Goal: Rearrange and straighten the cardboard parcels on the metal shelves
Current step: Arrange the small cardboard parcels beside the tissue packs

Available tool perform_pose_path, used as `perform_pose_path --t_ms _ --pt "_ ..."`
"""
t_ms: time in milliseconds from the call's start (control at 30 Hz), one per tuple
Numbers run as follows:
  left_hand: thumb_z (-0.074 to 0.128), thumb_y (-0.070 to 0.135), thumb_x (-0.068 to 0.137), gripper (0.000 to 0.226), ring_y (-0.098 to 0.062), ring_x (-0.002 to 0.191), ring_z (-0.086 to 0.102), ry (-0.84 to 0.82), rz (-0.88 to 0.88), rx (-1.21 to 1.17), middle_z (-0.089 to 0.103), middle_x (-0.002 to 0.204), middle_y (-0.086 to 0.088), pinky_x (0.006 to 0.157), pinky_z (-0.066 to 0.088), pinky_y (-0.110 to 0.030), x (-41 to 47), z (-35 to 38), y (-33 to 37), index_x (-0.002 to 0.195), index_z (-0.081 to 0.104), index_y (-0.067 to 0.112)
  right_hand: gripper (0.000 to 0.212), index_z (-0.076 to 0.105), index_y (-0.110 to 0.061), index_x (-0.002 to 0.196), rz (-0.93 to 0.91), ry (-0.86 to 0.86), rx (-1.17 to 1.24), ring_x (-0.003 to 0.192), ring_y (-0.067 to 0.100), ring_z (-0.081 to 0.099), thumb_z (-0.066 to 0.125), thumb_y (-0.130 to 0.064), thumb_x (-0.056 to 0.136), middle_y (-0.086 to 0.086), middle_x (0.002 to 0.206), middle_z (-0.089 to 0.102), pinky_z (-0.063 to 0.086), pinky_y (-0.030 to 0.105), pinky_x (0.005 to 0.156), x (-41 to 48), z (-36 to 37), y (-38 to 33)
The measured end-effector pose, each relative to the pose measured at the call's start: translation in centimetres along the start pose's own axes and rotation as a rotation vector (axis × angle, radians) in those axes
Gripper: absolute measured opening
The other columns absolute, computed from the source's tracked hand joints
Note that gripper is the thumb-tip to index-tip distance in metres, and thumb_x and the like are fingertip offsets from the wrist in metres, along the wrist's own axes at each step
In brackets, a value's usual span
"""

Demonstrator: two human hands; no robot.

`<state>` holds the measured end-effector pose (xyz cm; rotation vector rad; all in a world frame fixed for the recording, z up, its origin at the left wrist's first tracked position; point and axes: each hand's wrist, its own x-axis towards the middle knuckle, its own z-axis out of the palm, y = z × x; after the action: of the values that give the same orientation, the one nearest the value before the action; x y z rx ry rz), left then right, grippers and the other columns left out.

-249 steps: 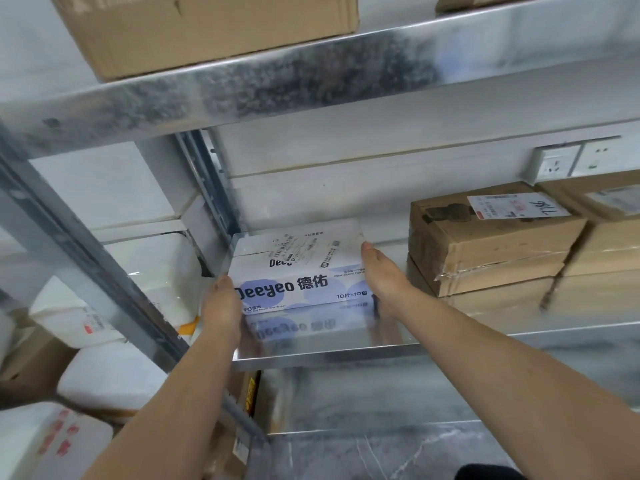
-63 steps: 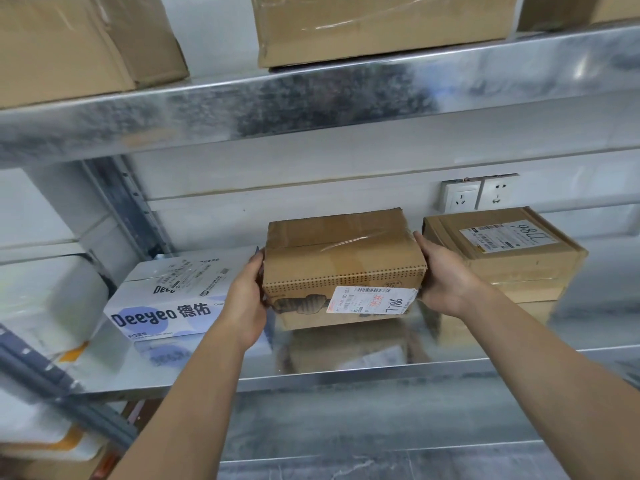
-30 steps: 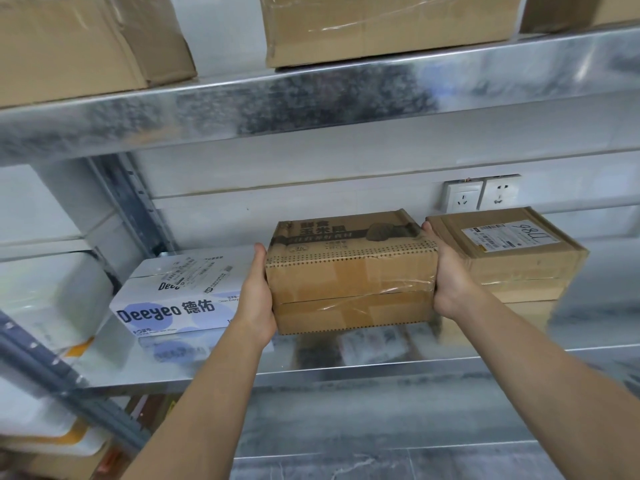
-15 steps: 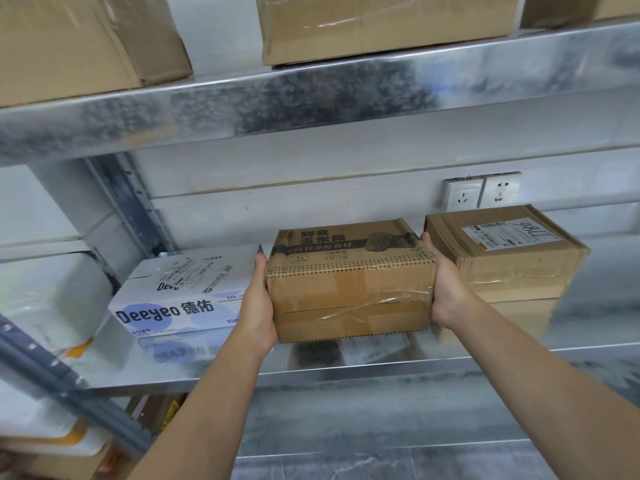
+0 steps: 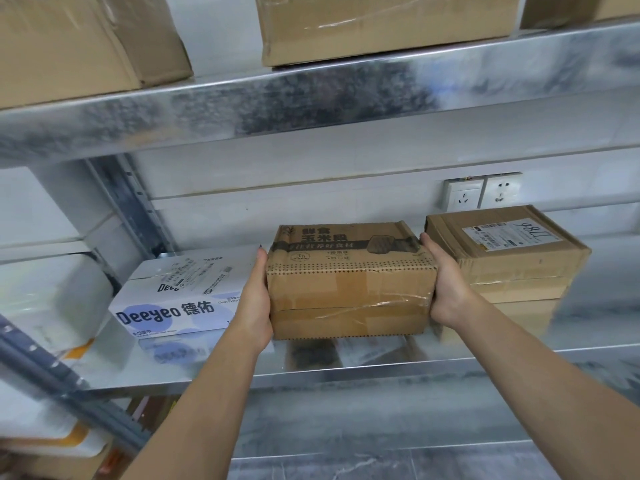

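A brown cardboard parcel [image 5: 349, 289] with black print on top sits at the middle of the metal shelf [image 5: 311, 372], its bottom at or just above the surface. My left hand [image 5: 254, 306] presses flat against its left side, fingers straight. On the opposite side my right hand [image 5: 446, 285] presses the same way. A white and blue Deeyeo box [image 5: 176, 296] lies left of it, close to my left hand. Two stacked brown parcels [image 5: 512, 258] with a white label stand right of it, just behind my right hand.
An upper metal shelf [image 5: 311, 102] carries large cardboard boxes [image 5: 388, 22] overhead. Two wall sockets [image 5: 481, 192] sit behind the right stack. White foam boxes [image 5: 45, 303] fill the neighbouring rack at the left, beyond a slotted upright post [image 5: 135, 209].
Both hands turned the brown parcel so its printed face is up, then lowered it toward the shelf between the Deeyeo box and the right stack. Over the last half second it sank a little more.
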<state>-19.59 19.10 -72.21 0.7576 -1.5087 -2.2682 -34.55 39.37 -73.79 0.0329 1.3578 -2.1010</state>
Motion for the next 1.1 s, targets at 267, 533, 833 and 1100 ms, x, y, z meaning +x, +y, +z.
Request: perform_pose_path --t_ms 267,533,833,1100 --pt "0.037 0.065 0.1 0.055 -0.017 0.131 0.058 -0.098 0.081 0.098 0.063 0.14 0.002 0.108 0.045 -0.043 0.8 -1.3 2.4 0.141 0.059 0.035 0.033 0.076 -0.015 0.1 -0.02 -0.044 0.042 0.077 0.024 0.075 0.057 -0.043 0.099 0.009 0.093 0.078 0.055 0.039 0.083 0.0 -1.0 -0.6" --pt "0.048 0.016 0.105 0.042 -0.015 0.091 0.073 0.028 0.181 -0.171 0.074 0.11 0.001 0.084 0.057 -0.031 0.9 -0.9 2.9 0.147 0.05 0.016 0.035 0.067 -0.011 0.127 0.034 -0.02 -0.073 0.078 0.019 0.076 0.039 -0.023 0.11 0.009 0.101 0.078 0.063 0.031 0.067 1.1 -1.5 1.3" --pt "0.042 0.026 0.106 0.041 -0.024 0.127 0.061 -0.183 0.141 -0.363 0.065 0.138 -0.005 0.107 0.047 -0.04 0.5 -0.3 3.1 0.144 0.056 0.025 0.036 0.063 -0.016 0.127 -0.003 0.053 -0.223 0.082 0.019 0.076 0.03 -0.023 0.113 0.007 0.102 0.078 0.06 0.032 0.064 1.3 0.4 2.8" --pt "0.032 0.036 0.111 0.046 -0.03 0.128 0.06 -0.172 0.149 -0.199 0.069 0.13 -0.011 0.112 0.044 -0.045 0.5 1.6 1.1 0.13 0.066 0.011 0.067 0.073 -0.025 0.123 0.111 0.107 -0.19 0.1 0.03 0.075 0.037 -0.075 0.097 0.009 0.106 0.079 0.059 0.043 0.092 1.2 3.5 3.4"
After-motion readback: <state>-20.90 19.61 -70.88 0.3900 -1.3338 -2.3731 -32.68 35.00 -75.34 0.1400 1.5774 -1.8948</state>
